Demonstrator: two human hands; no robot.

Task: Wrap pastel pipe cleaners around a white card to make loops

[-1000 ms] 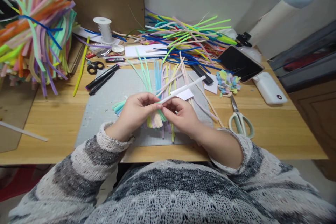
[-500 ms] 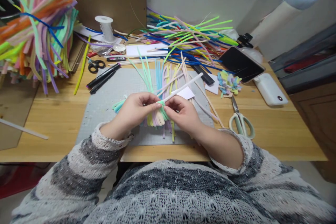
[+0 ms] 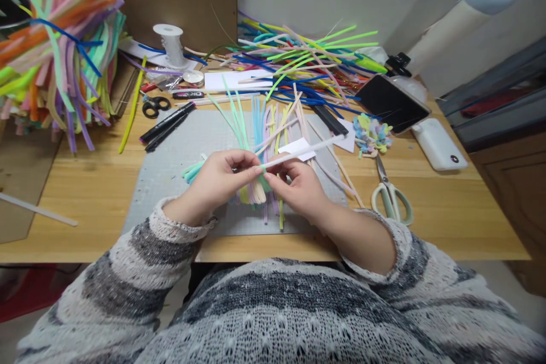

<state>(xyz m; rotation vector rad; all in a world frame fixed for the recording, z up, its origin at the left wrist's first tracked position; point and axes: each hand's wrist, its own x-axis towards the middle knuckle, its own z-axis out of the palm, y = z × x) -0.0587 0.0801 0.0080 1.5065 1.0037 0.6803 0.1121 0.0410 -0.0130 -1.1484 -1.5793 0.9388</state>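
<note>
Between my two hands is a bundle of looped pastel pipe cleaners [image 3: 255, 192], its folded ends hanging toward me. My left hand [image 3: 224, 175] is closed, thumb and fingers pinching the bundle at its upper left. From the other side my right hand [image 3: 301, 186] pinches it at the right, fingertips close to the left thumb. A white pipe cleaner [image 3: 305, 152] runs from the pinch point out to the right, above my right hand. Loose pastel pipe cleaners [image 3: 258, 122] lie behind the hands on the grey cutting mat [image 3: 164, 182]. The fingers hide part of the bundle.
Green-handled scissors [image 3: 392, 202] lie at the right, near cut pipe cleaner pieces [image 3: 372, 133], a phone [image 3: 393, 103] and a white case [image 3: 439, 145]. Black markers [image 3: 168, 125] and small scissors [image 3: 156, 106] are at left. A big pipe cleaner bunch [image 3: 63, 57] stands far left.
The white pipe cleaner's free end has swung down and to the right, so it lies flatter. Both hands stay nearly in place on the bundle.
</note>
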